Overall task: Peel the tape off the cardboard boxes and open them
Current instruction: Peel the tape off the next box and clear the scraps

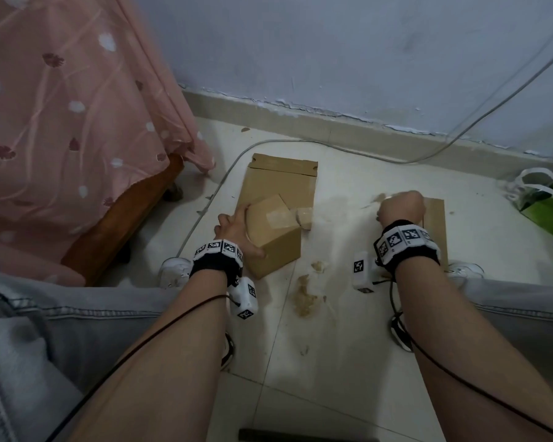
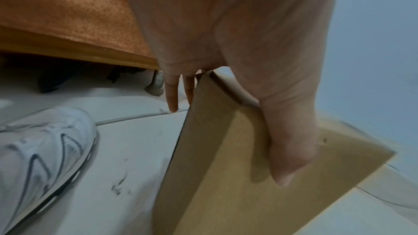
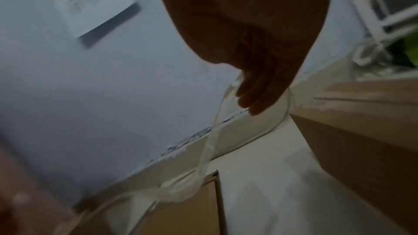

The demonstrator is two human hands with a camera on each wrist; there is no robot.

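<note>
Two hands were engaged: the left hand (image 1: 237, 232) clasped the small cardboard box (image 1: 273, 237), thumb (image 2: 291, 151) pressed against its near face and fingers (image 2: 172, 94) extended down its far side, while the right hand (image 3: 255, 78) pinched a strip of clear tape (image 3: 208, 151) stretched taut from that box. The box stood tilted on one edge, resting partly on a flattened cardboard sheet (image 1: 281, 177) on the tiled floor (image 1: 342, 346). Crumpled tape scraps (image 1: 305, 296) lay between the forearms, a second cardboard piece (image 1: 436, 228) lay beneath the right wrist, and a white cable (image 1: 316, 142) ran along the wall.
</note>
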